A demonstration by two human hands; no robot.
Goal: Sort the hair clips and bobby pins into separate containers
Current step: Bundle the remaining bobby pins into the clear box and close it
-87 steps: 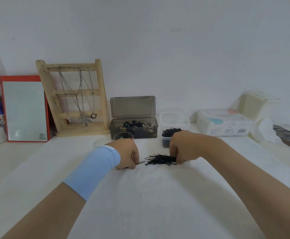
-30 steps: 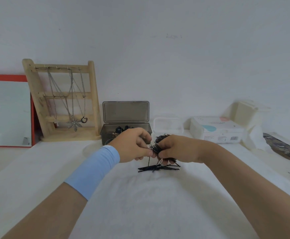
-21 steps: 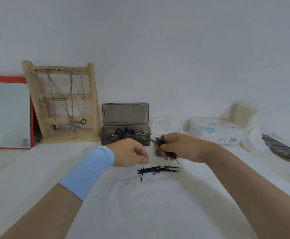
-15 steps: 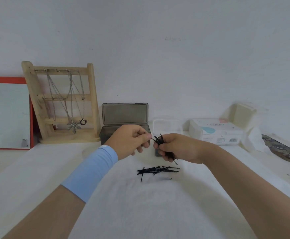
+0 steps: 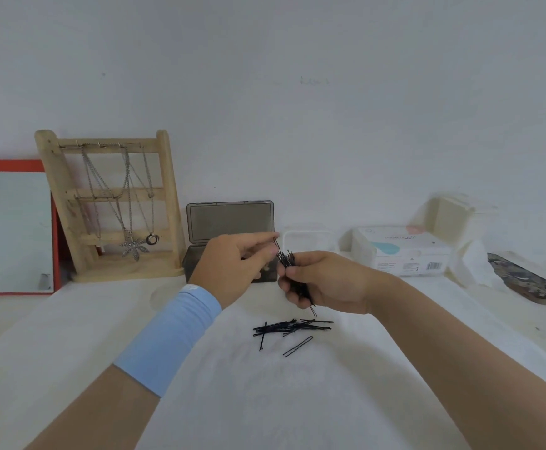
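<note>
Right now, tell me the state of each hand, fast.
Left hand: closed, pinching one bobby pin by its upper end.
Right hand: closed, gripping a bundle of bobby pins.

Necklace stand, red-framed mirror, tissue box

White wall behind white tabletop

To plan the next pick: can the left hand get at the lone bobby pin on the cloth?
Probably yes: only open cloth lies between the left hand and the lone bobby pin, though it pinches a pin from the right hand's bundle.
</note>
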